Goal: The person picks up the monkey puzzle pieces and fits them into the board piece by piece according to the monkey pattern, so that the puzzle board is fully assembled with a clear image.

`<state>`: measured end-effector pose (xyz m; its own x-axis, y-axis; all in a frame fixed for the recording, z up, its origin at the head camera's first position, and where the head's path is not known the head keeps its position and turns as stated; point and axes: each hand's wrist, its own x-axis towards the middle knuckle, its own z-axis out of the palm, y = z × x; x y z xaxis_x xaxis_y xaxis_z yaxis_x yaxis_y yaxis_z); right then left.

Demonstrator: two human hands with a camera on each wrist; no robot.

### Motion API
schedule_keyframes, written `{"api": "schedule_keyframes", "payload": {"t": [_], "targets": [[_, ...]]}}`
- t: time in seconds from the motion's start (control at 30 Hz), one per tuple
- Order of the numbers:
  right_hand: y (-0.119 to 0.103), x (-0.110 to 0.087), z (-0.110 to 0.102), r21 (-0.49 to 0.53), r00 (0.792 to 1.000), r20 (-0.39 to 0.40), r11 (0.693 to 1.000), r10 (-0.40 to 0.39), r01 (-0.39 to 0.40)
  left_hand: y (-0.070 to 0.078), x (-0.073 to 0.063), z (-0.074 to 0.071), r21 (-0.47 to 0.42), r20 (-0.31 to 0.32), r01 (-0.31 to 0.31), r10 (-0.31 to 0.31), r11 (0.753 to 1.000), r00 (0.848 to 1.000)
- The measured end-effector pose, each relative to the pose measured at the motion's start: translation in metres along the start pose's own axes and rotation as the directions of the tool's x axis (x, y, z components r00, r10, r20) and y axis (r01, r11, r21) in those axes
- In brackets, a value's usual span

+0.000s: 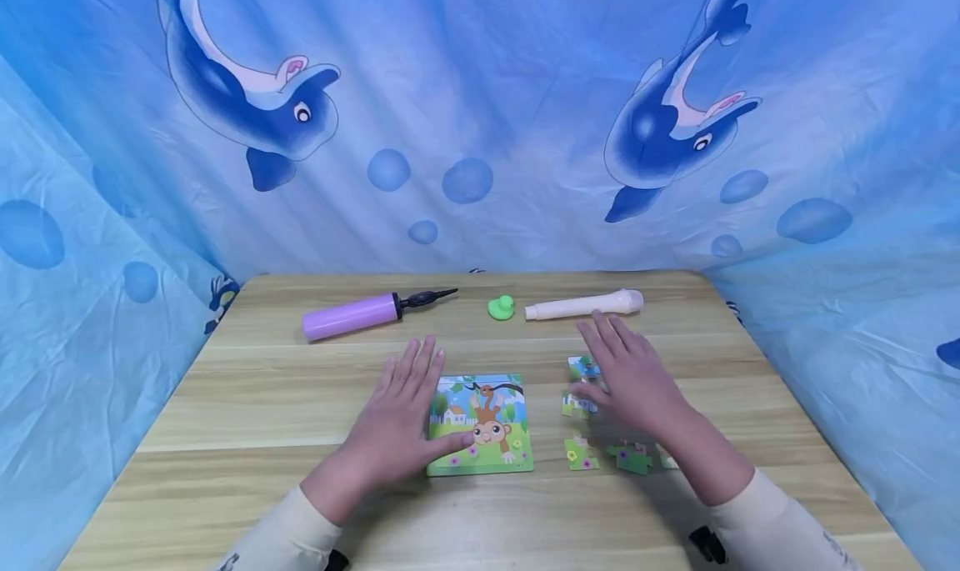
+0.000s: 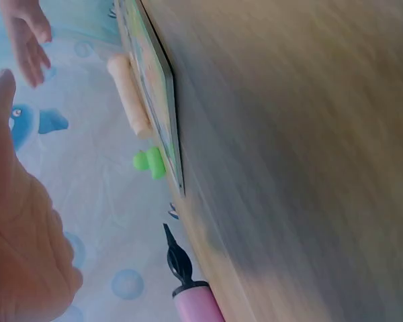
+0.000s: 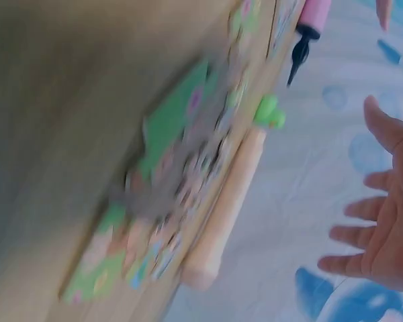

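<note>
head view: right of the straight-fingered left hand (image 1: 401, 425), a flat square monkey picture (image 1: 491, 433); below the spread right hand (image 1: 637, 379), knobbly-edged jigsaw pieces (image 1: 581, 457) on wood-grained counter (image 1: 225, 421)

Blue cloth (image 1: 540, 79) hangs behind the far edge of the wooden table (image 1: 225, 438), printed with dolphins (image 1: 240, 104) and bubbles (image 1: 467, 181). Similar cloth runs beyond the left and right edges. A pale sheen (image 1: 480, 517) lies toward the near edge.

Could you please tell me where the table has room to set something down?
Free: the table between the left hand, pump and left edge; likewise between the right hand and right edge; a narrow strip between puzzle and loose pieces. Crowded: below the right hand, among the pieces.
</note>
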<state>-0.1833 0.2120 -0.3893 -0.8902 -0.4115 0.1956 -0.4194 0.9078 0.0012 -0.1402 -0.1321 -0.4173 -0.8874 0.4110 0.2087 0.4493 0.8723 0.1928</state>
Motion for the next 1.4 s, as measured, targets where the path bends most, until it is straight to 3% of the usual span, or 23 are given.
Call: {"api": "schedule_keyframes", "payload": {"t": [0.2,0.4,0.63,0.93,1.13,1.3,1.4], "targets": [[0.026,0.014,0.01,0.059,0.995,0.096,0.998,-0.04,0.035,-0.015,-0.001,0.004,-0.031,0.121,-0.011,0.014,0.999,0.993],[0.043,0.026,0.027,0.109,0.969,0.222,0.991,-0.105,0.082,-0.022,0.0,0.005,-0.054,0.242,-0.006,0.019,0.998,0.97],[0.053,0.037,0.041,0.124,0.951,0.281,0.988,-0.127,0.095,-0.024,0.0,0.007,-0.088,0.343,-0.001,0.031,0.996,0.939],[0.055,0.041,0.049,0.105,0.953,0.214,0.975,-0.214,0.196,-0.025,0.001,0.007,-0.132,0.397,0.017,0.037,0.991,0.917],[0.052,0.041,0.053,0.015,0.953,0.138,0.963,-0.27,0.27,-0.026,0.001,0.008,-0.141,0.417,0.038,0.024,0.989,0.908],[0.034,0.046,0.049,0.019,0.953,0.106,0.959,-0.284,0.284,-0.026,0.002,0.009,-0.13,0.432,0.047,0.014,0.99,0.902],[0.014,0.053,0.047,0.025,0.942,0.095,0.947,-0.322,0.321,-0.025,0.002,0.009,-0.132,0.436,0.054,0.008,0.99,0.9]]}}
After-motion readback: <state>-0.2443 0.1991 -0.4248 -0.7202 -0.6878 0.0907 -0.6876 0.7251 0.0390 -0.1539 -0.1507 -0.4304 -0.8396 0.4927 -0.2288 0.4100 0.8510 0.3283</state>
